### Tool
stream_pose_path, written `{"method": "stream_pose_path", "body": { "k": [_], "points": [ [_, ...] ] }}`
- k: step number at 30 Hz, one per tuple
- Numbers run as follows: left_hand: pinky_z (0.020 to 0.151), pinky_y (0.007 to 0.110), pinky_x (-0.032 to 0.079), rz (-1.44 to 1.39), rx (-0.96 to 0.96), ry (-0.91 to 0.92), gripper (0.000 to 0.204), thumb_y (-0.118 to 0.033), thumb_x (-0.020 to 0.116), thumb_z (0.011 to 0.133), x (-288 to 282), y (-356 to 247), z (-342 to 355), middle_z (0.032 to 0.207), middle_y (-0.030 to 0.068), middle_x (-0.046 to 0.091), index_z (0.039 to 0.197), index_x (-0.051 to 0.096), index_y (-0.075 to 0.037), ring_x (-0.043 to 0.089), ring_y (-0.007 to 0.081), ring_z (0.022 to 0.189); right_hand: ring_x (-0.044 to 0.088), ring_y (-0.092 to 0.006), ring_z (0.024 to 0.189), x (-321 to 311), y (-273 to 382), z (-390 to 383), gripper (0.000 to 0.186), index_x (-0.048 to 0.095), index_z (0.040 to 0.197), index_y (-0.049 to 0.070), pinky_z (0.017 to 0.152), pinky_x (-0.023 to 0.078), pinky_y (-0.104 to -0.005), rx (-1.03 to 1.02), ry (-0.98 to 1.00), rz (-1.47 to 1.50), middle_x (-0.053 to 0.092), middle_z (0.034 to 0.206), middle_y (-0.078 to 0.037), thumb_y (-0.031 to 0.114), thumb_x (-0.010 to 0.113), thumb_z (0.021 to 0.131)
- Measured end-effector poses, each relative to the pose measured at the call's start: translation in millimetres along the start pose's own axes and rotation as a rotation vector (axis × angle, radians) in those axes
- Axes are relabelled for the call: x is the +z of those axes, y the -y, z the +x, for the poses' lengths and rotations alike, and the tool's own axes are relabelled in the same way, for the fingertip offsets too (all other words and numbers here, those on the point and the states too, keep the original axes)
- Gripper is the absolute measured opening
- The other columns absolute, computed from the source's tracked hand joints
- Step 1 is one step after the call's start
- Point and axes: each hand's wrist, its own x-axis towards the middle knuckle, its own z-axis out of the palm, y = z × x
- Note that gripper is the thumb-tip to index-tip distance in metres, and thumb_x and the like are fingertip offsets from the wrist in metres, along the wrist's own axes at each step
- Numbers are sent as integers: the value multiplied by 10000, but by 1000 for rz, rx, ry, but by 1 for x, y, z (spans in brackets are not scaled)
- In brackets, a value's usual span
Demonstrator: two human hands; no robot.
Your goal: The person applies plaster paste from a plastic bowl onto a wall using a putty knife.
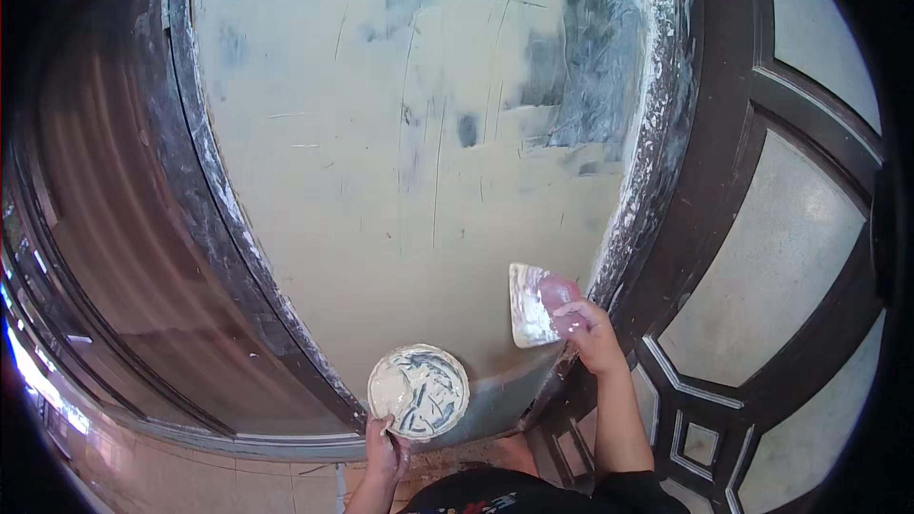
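Note:
My left hand (pixel 384 452) grips the near edge of a round, shallow dish (pixel 465 392) at the bottom middle. Cream-coloured paste (pixel 388 387) coats its left part, and dark streaks show through elsewhere. Up and to the right, my right hand (pixel 598 341) is closed around the pinkish grip of a wide, flat spreader (pixel 530 312), its blade smeared with white and cream paste and pointing left. The blade is at or just in front of the large upright panel (pixel 362 219); whether it touches I cannot tell. Cream filler covers most of that panel, with scratch lines and bluish-grey patches at the upper right.
A dark frame with white smears (pixel 657 86) borders the panel on both sides. To the right stands dark woodwork with pale inset panels (pixel 762 266). On the left is a brown, streaked surface (pixel 124 228). Tiled floor (pixel 209 481) shows below.

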Motion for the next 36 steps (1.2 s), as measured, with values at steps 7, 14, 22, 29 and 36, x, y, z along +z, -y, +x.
{"method": "stream_pose_path", "body": {
  "k": [7,14,22,29,36],
  "points": [
    [607,345,565,-60,22,-70,435,-129,466,850,23,2,-7,1058,132,608,1271,441,-21,656,218,785,533,-126,1078,-23,4,21,399,571,1258,9,909,445,-280,201,151,-60,595,1151,-67,45,625,865],
    [690,377,578,-44,36,-84,502,-121,474,845,28,-4,-13,1154,136,602,1336,413,-35,660,262,953,556,-123,1062,-12,66,56,683,366,1437,56,926,448,-279,-58,91,207,576,1190,-80,-93,555,798],
    [752,438,591,-59,54,-108,546,-125,477,833,11,-3,-12,1232,142,569,1366,385,-48,653,281,1001,576,-83,848,-21,90,115,268,487,1081,48,755,490,-251,-196,-12,-5,590,927,-7,28,636,859],
    [720,431,607,-72,89,-100,576,-140,477,834,-17,0,-9,1268,149,550,1397,373,-78,646,304,1032,574,-65,787,-6,148,166,229,515,1054,54,714,498,-246,-384,-12,-34,594,872,0,100,681,903],
    [778,424,589,-4,34,-189,562,-138,482,827,-33,-4,-11,1284,147,546,1379,402,-69,633,299,1060,582,-79,719,-3,183,183,224,538,1081,52,618,501,-262,-241,104,-222,608,862,-21,130,661,911]
  ]
}}
